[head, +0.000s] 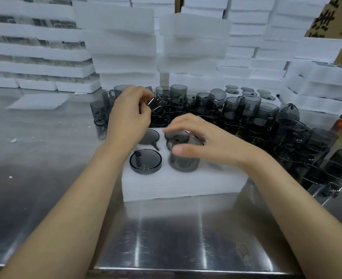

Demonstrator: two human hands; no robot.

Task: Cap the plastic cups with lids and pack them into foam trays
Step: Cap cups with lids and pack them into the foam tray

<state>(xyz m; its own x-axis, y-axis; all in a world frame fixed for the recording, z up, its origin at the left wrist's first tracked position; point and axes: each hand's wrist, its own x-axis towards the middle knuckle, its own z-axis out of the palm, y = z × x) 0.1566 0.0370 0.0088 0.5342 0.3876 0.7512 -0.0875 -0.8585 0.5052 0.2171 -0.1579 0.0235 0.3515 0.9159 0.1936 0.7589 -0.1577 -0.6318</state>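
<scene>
A white foam tray point(184, 185) lies on the steel table before me. A capped grey cup point(145, 161) sits sunk in its front left pocket. Beside it another smoky grey cup point(183, 160) stands partly out of its pocket, and my right hand point(202, 140) grips its top, fingers curled over the rim and lid. My left hand point(129, 115) holds a tilted grey cup with a handle point(157, 106) above the tray's back edge. Two more capped cups point(150, 136) sit in the back pockets.
Several stacked grey cups point(246, 115) crowd the table behind and right of the tray. Loose lids point(250, 93) lie on foam at the back right. Foam tray stacks point(123, 47) wall off the back. A cardboard box point(335, 19) stands far right; bare steel table point(45, 158) lies left.
</scene>
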